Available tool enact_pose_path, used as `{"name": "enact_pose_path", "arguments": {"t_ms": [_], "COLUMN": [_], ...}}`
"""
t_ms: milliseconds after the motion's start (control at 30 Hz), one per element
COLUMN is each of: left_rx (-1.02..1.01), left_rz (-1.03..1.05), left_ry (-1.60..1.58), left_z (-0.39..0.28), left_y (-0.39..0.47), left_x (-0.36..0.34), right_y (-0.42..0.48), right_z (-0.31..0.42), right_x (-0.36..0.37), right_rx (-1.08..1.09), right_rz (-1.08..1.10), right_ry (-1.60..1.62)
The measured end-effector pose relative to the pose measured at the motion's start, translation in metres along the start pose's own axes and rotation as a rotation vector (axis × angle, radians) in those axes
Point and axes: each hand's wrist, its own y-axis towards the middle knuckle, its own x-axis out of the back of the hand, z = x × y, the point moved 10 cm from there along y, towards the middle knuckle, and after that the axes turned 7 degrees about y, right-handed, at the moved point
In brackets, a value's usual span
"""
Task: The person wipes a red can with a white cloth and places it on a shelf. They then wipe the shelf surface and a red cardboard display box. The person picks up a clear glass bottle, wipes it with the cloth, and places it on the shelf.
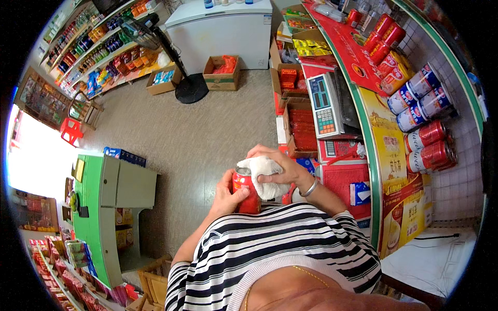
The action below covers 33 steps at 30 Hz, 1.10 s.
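In front of my striped shirt, my left hand [230, 193] is wrapped around the side of a red drink can [249, 203], its silver top tilted up and facing away from me. A folded white cloth [268, 171] lies against the can's right side and upper rim. My right hand [282, 167], with a silver bangle at the wrist, grips that cloth, thumb across its front. The cloth hides part of the can. On the shelf at the right stand more red cans [383, 39], white-and-blue tins [418, 99] and red-and-white cans [430, 144].
A price-computing scale [325, 105] sits on boxes to the right, beside an open carton of red packets [301, 130]. Ahead are a pedestal fan [190, 87], a cardboard box [221, 79] and a white chest freezer [221, 35]. A green-topped counter [91, 217] stands at the left.
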Motion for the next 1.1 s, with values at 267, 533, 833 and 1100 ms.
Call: {"name": "enact_pose_path", "arguments": {"t_ms": [267, 533, 833, 1100], "left_rx": [0.045, 0.03, -0.01, 0.013], "left_rz": [0.182, 0.402, 0.485, 0.456], "left_ry": [0.076, 0.063, 0.183, 0.167], "left_z": [0.005, -0.022, -0.053, -0.081], "left_y": [0.056, 0.126, 0.211, 0.26], "left_x": [-0.009, -0.007, 0.055, 0.116], "right_y": [0.025, 0.049, 0.111, 0.22], "right_z": [0.003, 0.015, -0.022, -0.042], "right_x": [0.027, 0.065, 0.101, 0.108], "right_rx": [0.025, 0.092, -0.126, 0.009], "right_rz": [0.024, -0.154, -0.406, -0.27], "right_ry": [-0.039, -0.176, -0.192, -0.282]}}
